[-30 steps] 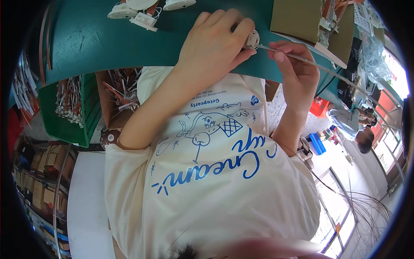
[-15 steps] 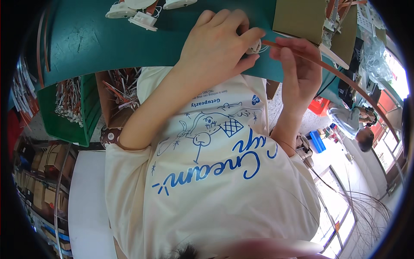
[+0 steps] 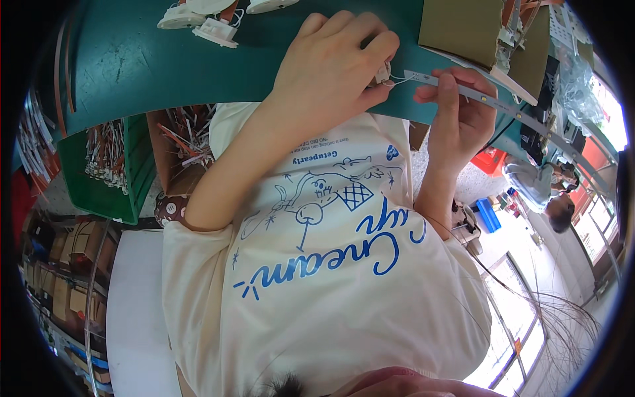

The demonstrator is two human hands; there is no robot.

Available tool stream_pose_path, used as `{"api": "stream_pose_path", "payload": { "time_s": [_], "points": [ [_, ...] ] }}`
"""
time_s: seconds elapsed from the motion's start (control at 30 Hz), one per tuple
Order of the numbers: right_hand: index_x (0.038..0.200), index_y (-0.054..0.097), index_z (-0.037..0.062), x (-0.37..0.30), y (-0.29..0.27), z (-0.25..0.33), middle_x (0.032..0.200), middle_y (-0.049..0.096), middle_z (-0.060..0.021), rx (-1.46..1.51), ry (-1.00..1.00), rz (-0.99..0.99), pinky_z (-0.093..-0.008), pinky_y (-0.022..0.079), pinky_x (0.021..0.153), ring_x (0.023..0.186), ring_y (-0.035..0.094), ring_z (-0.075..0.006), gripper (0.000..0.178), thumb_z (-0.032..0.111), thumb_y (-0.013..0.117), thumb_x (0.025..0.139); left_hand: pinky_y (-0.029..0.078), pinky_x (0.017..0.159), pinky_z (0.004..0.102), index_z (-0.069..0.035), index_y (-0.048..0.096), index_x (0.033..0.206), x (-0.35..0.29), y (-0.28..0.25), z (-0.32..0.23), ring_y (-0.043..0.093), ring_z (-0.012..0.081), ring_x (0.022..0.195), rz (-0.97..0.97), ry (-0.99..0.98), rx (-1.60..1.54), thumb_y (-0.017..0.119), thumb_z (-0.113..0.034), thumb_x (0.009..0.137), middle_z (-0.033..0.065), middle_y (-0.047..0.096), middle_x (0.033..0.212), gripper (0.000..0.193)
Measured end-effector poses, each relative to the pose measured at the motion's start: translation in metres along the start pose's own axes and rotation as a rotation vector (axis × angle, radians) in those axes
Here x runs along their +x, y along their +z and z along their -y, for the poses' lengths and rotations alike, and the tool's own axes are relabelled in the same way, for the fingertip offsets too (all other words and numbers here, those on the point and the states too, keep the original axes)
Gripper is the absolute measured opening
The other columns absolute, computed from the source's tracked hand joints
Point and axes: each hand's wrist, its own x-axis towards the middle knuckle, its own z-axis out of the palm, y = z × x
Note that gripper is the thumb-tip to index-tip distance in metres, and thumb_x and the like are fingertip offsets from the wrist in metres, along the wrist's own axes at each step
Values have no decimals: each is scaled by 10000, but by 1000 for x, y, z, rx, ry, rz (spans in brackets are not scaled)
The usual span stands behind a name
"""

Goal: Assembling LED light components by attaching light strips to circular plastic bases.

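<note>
My left hand (image 3: 334, 63) is over the green table, fingers bent and closed around a small white plastic piece (image 3: 382, 73), mostly hidden by the fingers. Thin white wires (image 3: 399, 81) run from this piece to the near end of a long, narrow LED strip (image 3: 486, 99). Between thumb and fingers, my right hand (image 3: 463, 109) pinches that strip. Its whitish face with small yellow LEDs is showing, and it stretches away to the right, bending past the table edge.
White plastic fittings (image 3: 217, 32) lie on the green table (image 3: 145, 59) at the far left. A cardboard box (image 3: 456, 30) with strips stands at right. Below the table edge are a green crate (image 3: 86, 188) and a box of strips (image 3: 182, 135). Another person (image 3: 529, 185) is at far right.
The strip has been turned over: its orange-brown back faced up before, and now its LED face shows. The white piece and my left fingertips have shifted slightly left.
</note>
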Motion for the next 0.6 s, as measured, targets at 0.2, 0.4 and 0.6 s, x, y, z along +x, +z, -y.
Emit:
{"api": "stream_pose_path", "payload": {
  "time_s": [0.2,0.4,0.6],
  "points": [
    [982,490,-55,-3,1,-9,890,610,-184,61,-133,94,-285,531,656,685,641,-199,134,-5,521,861,350,717,326,-153,590,966,1,-3,3,525,173,842,64,69,-21,725,-203,654,-22,533,941,343],
    [972,495,-61,-2,-15,-6,955,598,-212,40,-152,293,-299,526,698,794,637,-219,115,-48,489,858,325,661,325,-116,556,893,6,-15,1,497,203,784,72,-13,-150,671,-154,707,44,463,855,222],
    [994,495,-71,4,-27,9,983,603,-204,-178,-106,450,-298,513,763,856,624,-213,175,-48,555,831,351,720,323,-163,592,961,0,-1,-1,533,167,861,54,-52,-20,705,-179,676,-27,540,956,307]
  ]
}}
